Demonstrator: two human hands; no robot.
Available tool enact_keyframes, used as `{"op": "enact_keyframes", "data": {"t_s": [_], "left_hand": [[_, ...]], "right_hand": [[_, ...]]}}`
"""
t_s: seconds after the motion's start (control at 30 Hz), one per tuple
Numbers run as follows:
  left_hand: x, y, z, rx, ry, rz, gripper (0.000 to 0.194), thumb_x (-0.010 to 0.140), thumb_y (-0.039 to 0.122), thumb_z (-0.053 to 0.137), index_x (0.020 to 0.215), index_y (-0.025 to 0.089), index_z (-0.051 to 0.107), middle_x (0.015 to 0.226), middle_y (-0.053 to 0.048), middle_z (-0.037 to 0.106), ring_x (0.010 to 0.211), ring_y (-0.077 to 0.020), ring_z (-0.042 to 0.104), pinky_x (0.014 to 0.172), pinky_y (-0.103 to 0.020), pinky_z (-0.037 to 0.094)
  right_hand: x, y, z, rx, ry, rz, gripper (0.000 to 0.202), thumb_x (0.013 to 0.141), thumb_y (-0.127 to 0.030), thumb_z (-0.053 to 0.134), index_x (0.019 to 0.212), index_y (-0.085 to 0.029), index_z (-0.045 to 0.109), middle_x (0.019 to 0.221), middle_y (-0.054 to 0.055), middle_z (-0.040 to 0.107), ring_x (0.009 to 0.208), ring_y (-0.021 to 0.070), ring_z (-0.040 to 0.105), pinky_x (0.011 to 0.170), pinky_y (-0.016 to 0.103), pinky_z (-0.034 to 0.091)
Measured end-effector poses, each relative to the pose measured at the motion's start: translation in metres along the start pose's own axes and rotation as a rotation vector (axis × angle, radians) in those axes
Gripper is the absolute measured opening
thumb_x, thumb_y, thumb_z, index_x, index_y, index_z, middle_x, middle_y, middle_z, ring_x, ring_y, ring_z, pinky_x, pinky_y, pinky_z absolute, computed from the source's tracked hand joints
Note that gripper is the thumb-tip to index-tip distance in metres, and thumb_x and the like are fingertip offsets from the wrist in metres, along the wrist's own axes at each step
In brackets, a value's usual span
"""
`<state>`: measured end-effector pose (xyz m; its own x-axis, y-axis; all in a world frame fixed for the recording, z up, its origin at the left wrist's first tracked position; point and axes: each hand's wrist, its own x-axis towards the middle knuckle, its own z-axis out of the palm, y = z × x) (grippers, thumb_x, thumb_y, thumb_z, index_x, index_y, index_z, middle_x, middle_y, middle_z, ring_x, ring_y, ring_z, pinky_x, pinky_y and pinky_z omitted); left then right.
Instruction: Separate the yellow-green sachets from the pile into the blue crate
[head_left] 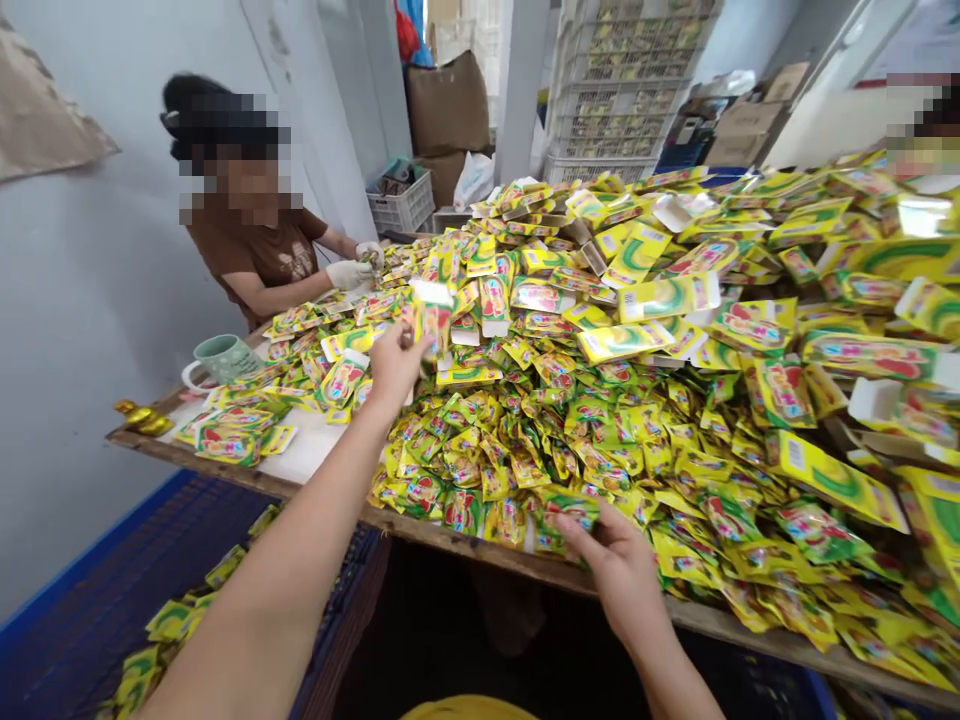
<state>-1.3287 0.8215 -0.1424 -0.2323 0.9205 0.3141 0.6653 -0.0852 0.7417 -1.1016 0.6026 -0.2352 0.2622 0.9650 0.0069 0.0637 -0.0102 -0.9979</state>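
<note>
My left hand [396,365] is closed on a small yellow carton [433,318] with its white flap up, raised over the heap and slightly blurred. Near the table's front edge, my right hand [611,550] pinches a yellow-green sachet [570,508] between thumb and fingers. Around the right hand lies a dense layer of shiny sachets [517,440]. Beyond them rises a heap of yellow cartons [645,300], some with open white flaps. To the left of my forearm, more cartons [232,440] lie on a white board [300,450].
A co-worker [255,240] in a brown top and white gloves sits at the left side. A green mug [225,360] stands near the table's left corner. Below is a blue crate [75,600] holding cartons. Stacked white crates [600,120] and cardboard boxes [450,105] stand behind.
</note>
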Motion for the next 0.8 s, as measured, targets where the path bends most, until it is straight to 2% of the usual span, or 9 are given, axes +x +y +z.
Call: {"op": "enact_keyframes", "data": {"t_s": [0.07, 0.13, 0.2, 0.27, 0.37, 0.47, 0.6, 0.7, 0.8], "left_hand": [[-0.058, 0.001, -0.001, -0.211, -0.278, 0.148, 0.031, 0.071, 0.029, 0.069, 0.099, 0.018, 0.065, 0.072, 0.002, 0.061, 0.063, -0.0137, 0.052, 0.059, -0.022, 0.037], [-0.119, -0.005, 0.005, -0.343, -0.571, 0.146, 0.019, 0.071, 0.027, 0.070, 0.088, 0.018, 0.066, 0.074, 0.001, 0.063, 0.068, -0.0148, 0.055, 0.062, -0.023, 0.040], [-0.167, -0.013, 0.016, -0.446, -0.681, 0.048, 0.014, 0.072, 0.026, 0.069, 0.082, 0.018, 0.064, 0.076, -0.001, 0.064, 0.072, -0.0164, 0.058, 0.066, -0.024, 0.042], [-0.195, -0.018, 0.026, -0.550, -0.693, -0.053, 0.014, 0.073, 0.026, 0.068, 0.082, 0.017, 0.061, 0.079, -0.002, 0.065, 0.077, -0.0180, 0.060, 0.069, -0.025, 0.044], [-0.206, -0.025, 0.034, -0.589, -0.664, -0.081, 0.013, 0.074, 0.024, 0.066, 0.082, 0.017, 0.058, 0.081, -0.003, 0.064, 0.079, -0.0183, 0.060, 0.072, -0.026, 0.044], [-0.205, -0.030, 0.033, -0.538, -0.639, -0.024, 0.011, 0.078, 0.024, 0.064, 0.082, 0.017, 0.057, 0.079, -0.002, 0.062, 0.077, -0.0170, 0.058, 0.070, -0.025, 0.042], [-0.206, -0.030, 0.027, -0.471, -0.658, 0.030, 0.011, 0.080, 0.026, 0.063, 0.083, 0.017, 0.057, 0.076, 0.000, 0.058, 0.071, -0.0144, 0.052, 0.065, -0.022, 0.038], [-0.204, -0.024, 0.024, -0.417, -0.704, 0.095, 0.013, 0.082, 0.028, 0.062, 0.087, 0.016, 0.060, 0.071, 0.002, 0.053, 0.067, -0.0123, 0.046, 0.062, -0.022, 0.033], [-0.199, -0.021, 0.023, -0.439, -0.735, 0.096, 0.015, 0.083, 0.030, 0.060, 0.085, 0.015, 0.062, 0.064, 0.003, 0.044, 0.063, -0.0113, 0.039, 0.059, -0.023, 0.028]], "right_hand": [[0.005, -0.017, -0.006, 0.130, 0.156, -0.062, 0.027, 0.074, -0.034, 0.074, 0.097, -0.021, 0.068, 0.087, 0.004, 0.071, 0.075, 0.0185, 0.065, 0.064, 0.028, 0.053], [0.012, -0.033, -0.009, 0.142, 0.263, -0.187, 0.027, 0.074, -0.029, 0.074, 0.099, -0.022, 0.068, 0.093, 0.004, 0.071, 0.084, 0.0195, 0.065, 0.076, 0.032, 0.052], [0.020, -0.043, -0.007, 0.012, 0.266, -0.326, 0.022, 0.076, -0.027, 0.072, 0.097, -0.022, 0.069, 0.094, 0.004, 0.070, 0.086, 0.0201, 0.064, 0.078, 0.033, 0.051], [0.026, -0.043, -0.003, -0.199, 0.187, -0.444, 0.014, 0.080, -0.025, 0.068, 0.094, -0.022, 0.069, 0.092, 0.005, 0.068, 0.086, 0.0202, 0.062, 0.077, 0.033, 0.050], [0.029, -0.031, 0.003, -0.475, 0.057, -0.526, 0.013, 0.085, -0.021, 0.059, 0.095, -0.021, 0.067, 0.089, 0.006, 0.065, 0.087, 0.0207, 0.060, 0.078, 0.034, 0.048], [0.027, -0.028, 0.005, -0.656, 0.016, -0.477, 0.018, 0.084, -0.017, 0.056, 0.099, -0.019, 0.065, 0.091, 0.007, 0.061, 0.088, 0.0214, 0.059, 0.079, 0.033, 0.046], [0.027, -0.052, 0.004, -0.874, -0.170, -0.352, 0.015, 0.079, -0.011, 0.057, 0.088, -0.020, 0.066, 0.087, 0.004, 0.058, 0.082, 0.0191, 0.057, 0.071, 0.030, 0.042], [0.027, -0.072, 0.007, -0.966, -0.419, -0.389, 0.018, 0.075, -0.004, 0.054, 0.077, -0.020, 0.062, 0.083, 0.002, 0.056, 0.081, 0.0172, 0.054, 0.068, 0.027, 0.038], [0.025, -0.078, 0.012, -1.014, -0.486, -0.432, 0.022, 0.073, 0.001, 0.048, 0.074, -0.019, 0.057, 0.083, 0.002, 0.054, 0.086, 0.0176, 0.051, 0.072, 0.028, 0.038]]}}
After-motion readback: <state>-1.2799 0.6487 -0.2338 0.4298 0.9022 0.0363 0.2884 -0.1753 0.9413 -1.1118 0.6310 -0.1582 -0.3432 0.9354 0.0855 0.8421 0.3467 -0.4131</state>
